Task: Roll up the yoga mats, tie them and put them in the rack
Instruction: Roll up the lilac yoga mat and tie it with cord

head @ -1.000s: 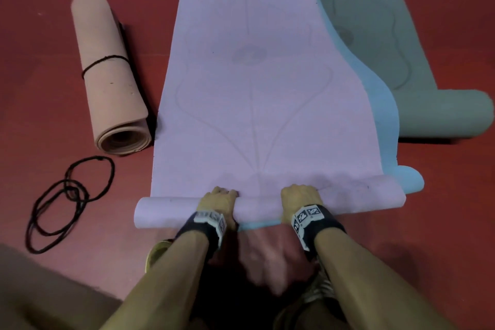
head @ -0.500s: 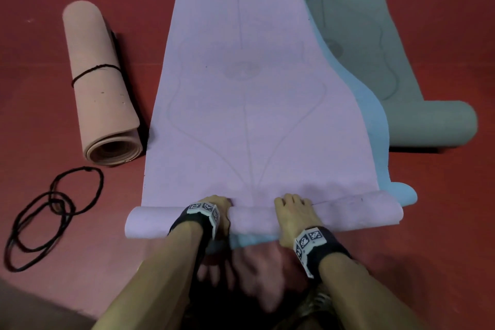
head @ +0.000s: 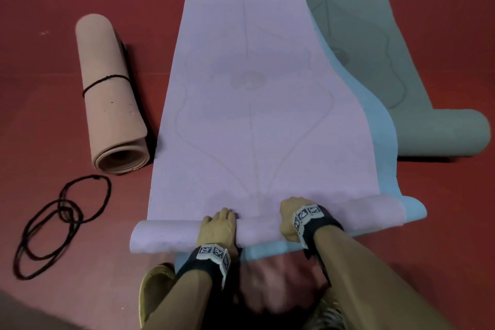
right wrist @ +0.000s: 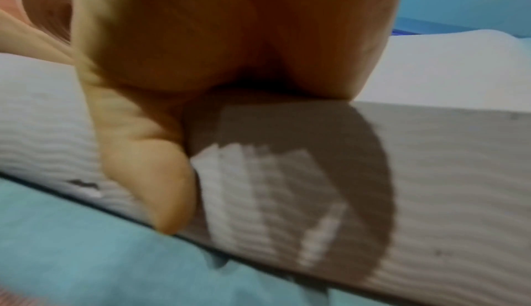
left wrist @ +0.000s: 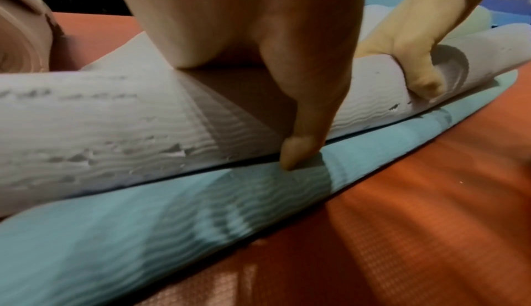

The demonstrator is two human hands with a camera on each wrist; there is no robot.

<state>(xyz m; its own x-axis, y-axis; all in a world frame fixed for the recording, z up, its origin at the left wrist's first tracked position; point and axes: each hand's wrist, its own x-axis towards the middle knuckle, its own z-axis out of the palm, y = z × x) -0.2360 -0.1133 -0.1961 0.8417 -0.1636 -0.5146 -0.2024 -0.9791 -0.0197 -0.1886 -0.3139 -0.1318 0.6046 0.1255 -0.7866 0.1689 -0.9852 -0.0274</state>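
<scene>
Black cord loops: laid loose on the red floor, far left, unused.

Pink rolled mat: already bound with one cord, lying beside the lilac mat.

Lilac yoga mat: spread on the floor over a light-blue mat; its near end is wound into a thin roll. Compared with a second ago the roll has been carried slightly forward and tightened, so rolling is judged barely begun.

Left hand: grip clamped over the roll, thumb tucked at the seam in the left wrist view.

Right hand: grip likewise curled on the roll, knuckles now raised where half a second earlier the fingers lay flatter.

Grey-green mat: partly rolled, far right.
</scene>
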